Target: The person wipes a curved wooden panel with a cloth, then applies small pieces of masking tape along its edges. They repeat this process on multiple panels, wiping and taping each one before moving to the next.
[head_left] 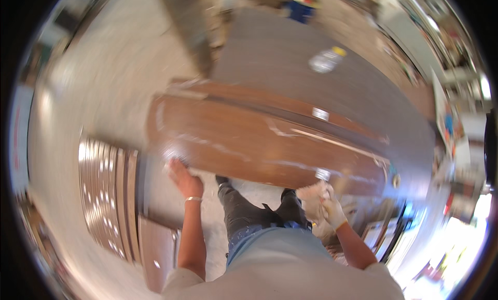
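Observation:
A long brown wooden panel (pixel 228 139) with pale streaks lies across the table in front of me. My left hand (pixel 185 179), bare and with a band at the wrist, is at the panel's near left edge. Its fingers are stretched out against the wood, though motion blurs the fingertips. In my right hand (pixel 332 209), which wears a pale glove, a crumpled light cloth (pixel 311 197) is gripped beside the panel's near right edge. A white sticker (pixel 322 174) is on the panel just above the cloth. Along the panel's far part runs a thin wooden strip (pixel 337 144).
Behind the panel is a second brown board (pixel 270 104), on a large dark tabletop (pixel 270 46). A clear bottle with a yellow cap (pixel 326 60) stands there. Several stacked panels (pixel 106 191) lie on the floor at left, beside another brown board (pixel 155 248).

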`<action>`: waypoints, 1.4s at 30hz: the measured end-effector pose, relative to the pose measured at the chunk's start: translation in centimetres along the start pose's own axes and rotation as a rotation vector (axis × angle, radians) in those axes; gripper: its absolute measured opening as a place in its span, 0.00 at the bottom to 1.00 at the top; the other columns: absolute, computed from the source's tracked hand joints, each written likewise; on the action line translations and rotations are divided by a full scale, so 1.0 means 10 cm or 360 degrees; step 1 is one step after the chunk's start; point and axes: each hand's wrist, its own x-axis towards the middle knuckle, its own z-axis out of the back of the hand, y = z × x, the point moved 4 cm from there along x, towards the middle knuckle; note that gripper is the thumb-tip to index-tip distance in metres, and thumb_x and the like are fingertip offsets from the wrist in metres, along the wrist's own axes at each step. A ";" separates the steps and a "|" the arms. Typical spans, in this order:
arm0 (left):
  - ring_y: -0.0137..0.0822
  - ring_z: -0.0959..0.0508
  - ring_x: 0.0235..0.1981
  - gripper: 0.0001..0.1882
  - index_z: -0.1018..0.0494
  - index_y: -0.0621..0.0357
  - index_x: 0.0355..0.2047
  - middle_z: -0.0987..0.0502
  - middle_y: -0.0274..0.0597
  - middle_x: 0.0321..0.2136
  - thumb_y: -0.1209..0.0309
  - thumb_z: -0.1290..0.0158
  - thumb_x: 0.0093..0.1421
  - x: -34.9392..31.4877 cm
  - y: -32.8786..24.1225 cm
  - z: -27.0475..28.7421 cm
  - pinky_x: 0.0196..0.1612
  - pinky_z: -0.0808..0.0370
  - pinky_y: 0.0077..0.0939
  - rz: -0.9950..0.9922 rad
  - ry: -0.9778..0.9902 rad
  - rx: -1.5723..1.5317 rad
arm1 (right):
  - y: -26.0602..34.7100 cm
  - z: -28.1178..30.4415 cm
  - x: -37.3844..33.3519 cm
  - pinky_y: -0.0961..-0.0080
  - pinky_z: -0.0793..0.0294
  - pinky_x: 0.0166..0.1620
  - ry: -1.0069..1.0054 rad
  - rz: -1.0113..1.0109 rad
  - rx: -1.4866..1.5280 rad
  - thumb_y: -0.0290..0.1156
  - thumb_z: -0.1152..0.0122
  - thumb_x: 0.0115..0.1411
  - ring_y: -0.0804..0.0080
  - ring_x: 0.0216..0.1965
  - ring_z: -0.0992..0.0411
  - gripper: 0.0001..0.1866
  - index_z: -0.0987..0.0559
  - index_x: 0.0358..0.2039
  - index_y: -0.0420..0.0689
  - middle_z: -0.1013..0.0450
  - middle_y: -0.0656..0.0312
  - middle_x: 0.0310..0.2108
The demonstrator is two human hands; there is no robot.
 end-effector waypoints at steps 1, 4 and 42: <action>0.51 0.61 0.83 0.54 0.55 0.67 0.80 0.57 0.54 0.82 0.77 0.46 0.53 -0.11 -0.12 -0.05 0.81 0.65 0.57 0.0037 0.0044 0.0111 | -0.19 0.07 -0.05 0.65 0.18 0.46 -0.0017 -0.0074 0.0084 0.20 0.51 0.70 0.66 0.44 0.20 0.10 0.23 0.46 0.42 0.24 0.58 0.45; 0.51 0.62 0.83 0.54 0.58 0.66 0.80 0.59 0.54 0.83 0.74 0.45 0.55 -0.51 -0.64 -0.18 0.81 0.65 0.59 0.0057 0.0086 0.0309 | -0.65 0.33 -0.11 0.61 0.18 0.51 -0.0178 -0.0378 0.1477 0.23 0.50 0.70 0.67 0.48 0.20 0.10 0.23 0.48 0.44 0.22 0.61 0.48; 0.65 0.17 0.52 0.24 0.15 0.60 0.44 0.16 0.65 0.48 0.53 0.50 0.66 -1.27 -3.52 -0.36 0.57 0.21 0.57 -0.0663 0.1264 0.0928 | -4.57 4.09 -0.79 0.58 0.32 0.68 -0.2008 -0.1708 -0.0133 0.33 0.35 0.61 0.54 0.66 0.29 0.27 0.21 0.63 0.50 0.22 0.57 0.61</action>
